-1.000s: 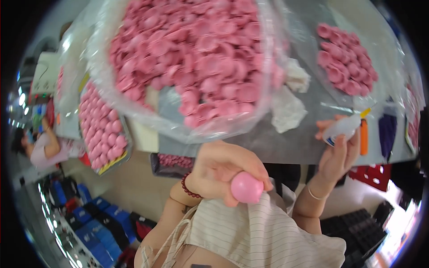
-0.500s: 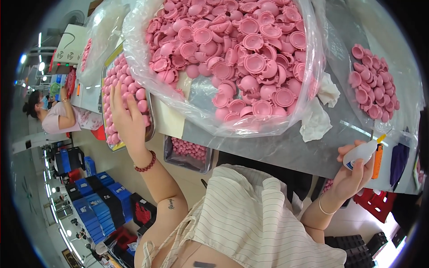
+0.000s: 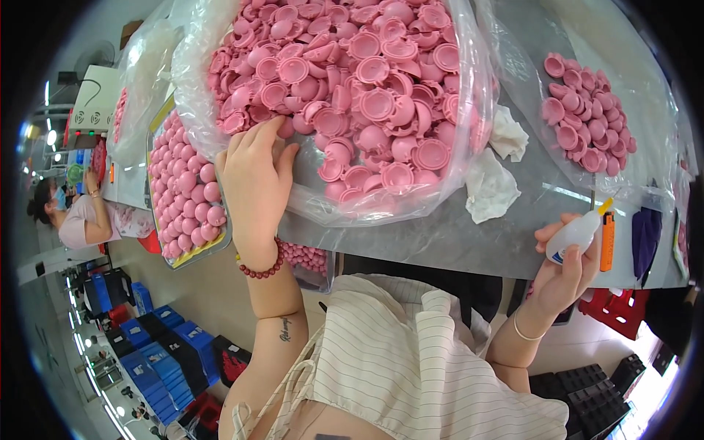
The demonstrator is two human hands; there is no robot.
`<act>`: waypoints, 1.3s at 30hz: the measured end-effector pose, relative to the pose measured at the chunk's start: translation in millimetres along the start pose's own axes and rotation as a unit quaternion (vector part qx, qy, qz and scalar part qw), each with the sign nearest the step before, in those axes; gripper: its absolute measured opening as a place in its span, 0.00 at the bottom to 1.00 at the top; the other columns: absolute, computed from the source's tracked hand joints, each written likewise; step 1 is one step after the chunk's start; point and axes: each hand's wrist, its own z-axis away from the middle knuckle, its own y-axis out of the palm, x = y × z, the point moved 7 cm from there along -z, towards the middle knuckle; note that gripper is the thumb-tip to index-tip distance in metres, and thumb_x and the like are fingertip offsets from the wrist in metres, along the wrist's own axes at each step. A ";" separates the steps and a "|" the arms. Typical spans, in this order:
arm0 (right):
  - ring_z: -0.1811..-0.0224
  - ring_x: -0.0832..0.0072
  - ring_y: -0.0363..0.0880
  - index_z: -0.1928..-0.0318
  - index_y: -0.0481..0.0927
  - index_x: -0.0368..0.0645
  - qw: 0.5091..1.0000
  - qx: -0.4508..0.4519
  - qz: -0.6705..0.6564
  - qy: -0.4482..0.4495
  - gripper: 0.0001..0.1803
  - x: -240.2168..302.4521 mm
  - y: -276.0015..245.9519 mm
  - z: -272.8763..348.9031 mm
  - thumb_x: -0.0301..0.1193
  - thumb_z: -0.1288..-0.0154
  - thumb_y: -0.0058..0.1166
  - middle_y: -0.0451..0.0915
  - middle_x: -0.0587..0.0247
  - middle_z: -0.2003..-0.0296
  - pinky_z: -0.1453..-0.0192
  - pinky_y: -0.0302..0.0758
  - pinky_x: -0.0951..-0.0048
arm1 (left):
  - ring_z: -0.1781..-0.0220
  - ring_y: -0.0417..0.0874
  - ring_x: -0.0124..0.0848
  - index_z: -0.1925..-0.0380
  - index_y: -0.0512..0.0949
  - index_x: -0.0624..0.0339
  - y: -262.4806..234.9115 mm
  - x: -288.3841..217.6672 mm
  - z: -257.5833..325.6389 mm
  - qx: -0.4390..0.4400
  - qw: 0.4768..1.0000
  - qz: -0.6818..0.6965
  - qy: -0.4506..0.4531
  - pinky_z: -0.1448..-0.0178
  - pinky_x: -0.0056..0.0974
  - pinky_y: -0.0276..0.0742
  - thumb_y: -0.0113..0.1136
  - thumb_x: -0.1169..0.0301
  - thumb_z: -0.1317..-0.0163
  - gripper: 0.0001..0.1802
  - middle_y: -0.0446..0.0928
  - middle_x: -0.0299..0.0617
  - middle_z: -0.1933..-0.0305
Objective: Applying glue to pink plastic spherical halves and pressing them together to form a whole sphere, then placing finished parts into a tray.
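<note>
My left hand (image 3: 257, 172) reaches over the near left edge of a clear plastic bag (image 3: 367, 215). Its fingers are bent forward, with the thumb held apart, and nothing shows between them. The fingertips are beside the loose pink half-shells (image 3: 377, 103) heaped in the bag; I cannot tell whether they touch. On the right, over the table's near edge, my right hand (image 3: 563, 275) is closed around a white squeeze bottle (image 3: 575, 236) with a narrow yellow nozzle, tilted up to the right.
A tray (image 3: 226, 238) of pink balls stands left of the bag. Crumpled white tissues (image 3: 493, 187) lie to its right. Farther right are more pink shells (image 3: 589, 121) on plastic, an orange lighter-like stick (image 3: 607, 242) and a purple pouch (image 3: 646, 233). Another person (image 3: 77, 218) sits far left.
My left hand has moved right, from above the tray of pink balls to the bag of half-shells. My right hand keeps hold of the bottle. The whole view has shifted slightly.
</note>
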 end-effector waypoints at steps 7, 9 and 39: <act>0.77 0.73 0.71 0.60 0.67 0.26 1.000 -0.028 -0.006 0.010 0.24 -2.1 -3.0 6.4 0.39 0.45 0.48 0.73 0.51 0.78 0.75 0.66 0.80 | 0.71 0.75 0.39 0.68 0.71 0.56 12.3 3.1 7.5 0.066 0.994 0.071 -0.050 0.67 0.40 0.64 0.56 0.74 0.53 0.10 0.74 0.41 0.77; 0.78 0.73 0.71 0.60 0.66 0.27 1.000 0.002 -0.021 0.017 0.24 -2.2 -0.3 5.0 0.40 0.45 0.47 0.73 0.51 0.78 0.75 0.66 0.80 | 0.69 0.77 0.36 0.68 0.71 0.60 -4.8 0.2 9.4 -0.001 0.990 0.125 -0.058 0.63 0.38 0.68 0.52 0.74 0.48 0.06 0.75 0.46 0.68; 0.88 0.82 0.62 0.68 0.78 0.32 0.947 0.058 0.081 -0.306 0.34 72.3 20.8 33.4 0.57 0.56 0.53 0.71 0.71 0.85 0.88 0.53 0.82 | 0.62 0.78 0.34 0.57 0.61 0.65 40.8 -175.1 80.3 0.305 0.371 0.868 -0.122 0.58 0.33 0.76 0.62 0.72 0.53 0.25 0.67 0.62 0.52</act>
